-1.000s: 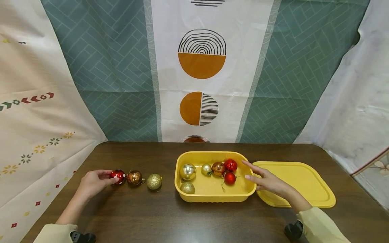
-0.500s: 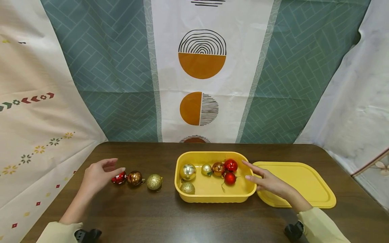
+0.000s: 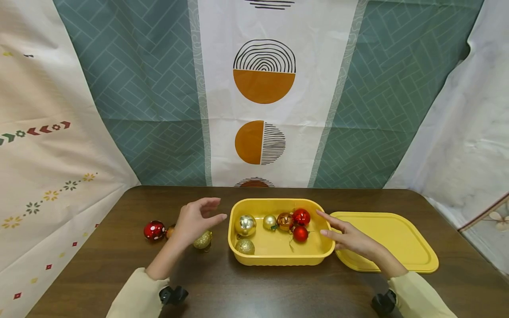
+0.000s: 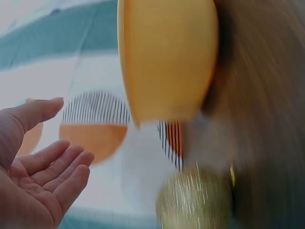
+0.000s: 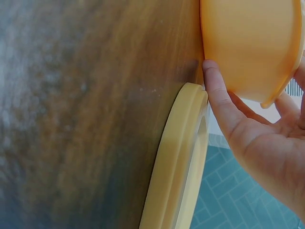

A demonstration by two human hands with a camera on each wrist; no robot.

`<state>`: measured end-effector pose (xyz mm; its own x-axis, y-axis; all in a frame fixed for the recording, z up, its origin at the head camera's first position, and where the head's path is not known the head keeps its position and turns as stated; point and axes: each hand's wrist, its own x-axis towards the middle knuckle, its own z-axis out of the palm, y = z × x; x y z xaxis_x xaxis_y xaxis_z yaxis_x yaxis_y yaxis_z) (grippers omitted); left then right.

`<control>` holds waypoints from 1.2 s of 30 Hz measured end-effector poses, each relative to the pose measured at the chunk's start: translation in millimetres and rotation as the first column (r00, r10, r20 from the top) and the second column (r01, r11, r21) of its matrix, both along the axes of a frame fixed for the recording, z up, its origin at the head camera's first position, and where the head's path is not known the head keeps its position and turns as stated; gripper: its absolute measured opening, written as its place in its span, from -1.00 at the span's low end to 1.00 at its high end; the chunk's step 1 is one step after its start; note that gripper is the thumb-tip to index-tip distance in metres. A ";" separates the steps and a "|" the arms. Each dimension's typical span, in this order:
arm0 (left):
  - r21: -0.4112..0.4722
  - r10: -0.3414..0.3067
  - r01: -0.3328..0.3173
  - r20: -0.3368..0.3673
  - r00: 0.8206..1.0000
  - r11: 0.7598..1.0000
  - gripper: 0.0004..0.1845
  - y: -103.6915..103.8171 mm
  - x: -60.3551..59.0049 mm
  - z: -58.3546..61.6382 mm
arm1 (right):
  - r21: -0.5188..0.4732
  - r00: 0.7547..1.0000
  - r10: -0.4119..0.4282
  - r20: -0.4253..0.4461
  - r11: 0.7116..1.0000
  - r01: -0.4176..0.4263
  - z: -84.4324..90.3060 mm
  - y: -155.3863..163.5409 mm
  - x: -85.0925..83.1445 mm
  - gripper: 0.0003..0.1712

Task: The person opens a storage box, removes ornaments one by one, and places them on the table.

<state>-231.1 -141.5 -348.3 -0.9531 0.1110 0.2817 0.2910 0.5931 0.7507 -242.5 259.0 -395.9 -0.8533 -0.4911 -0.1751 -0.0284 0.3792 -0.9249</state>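
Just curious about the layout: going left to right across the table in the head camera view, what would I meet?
Red ornament with white dots → left hand → yellow tub holding ornaments → right hand → yellow lid.

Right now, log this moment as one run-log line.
left hand: open, above glittery gold bauble | right hand: open, touching yellow plastic tub | tub: six baubles | flat yellow lid: beside tub

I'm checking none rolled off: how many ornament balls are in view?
9. Six lie in the yellow tub: two red, one copper, one silver, two gold. Three sit on the table left of it: red, copper, mostly hidden behind the left hand, and glittery gold.
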 end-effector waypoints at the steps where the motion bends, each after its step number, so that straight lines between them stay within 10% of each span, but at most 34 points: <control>1: 0.012 -0.016 0.016 -0.001 1.000 1.000 -0.53 8.2 -1.1 0.3 | 0.004 1.000 -0.001 -0.002 1.000 0.001 0.0 0.3 0.2 -0.27; 18: 0.037 -0.198 0.198 0.001 0.980 0.979 -0.54 113.9 -13.6 -10.8 | 0.026 1.000 -0.023 0.000 0.999 0.023 -0.4 0.1 -0.2 -0.27; 36: -0.236 -0.136 0.149 0.070 0.988 0.960 -0.42 163.7 -24.3 -29.4 | 0.033 1.000 -0.014 -0.013 0.999 0.014 1.0 1.6 0.0 -0.28</control>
<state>-255.4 22.2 -377.7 -0.9351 0.3052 0.1803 0.3499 0.7129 0.6077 -242.5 260.6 -394.9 -0.8625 -0.4729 -0.1800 -0.0348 0.4103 -0.9113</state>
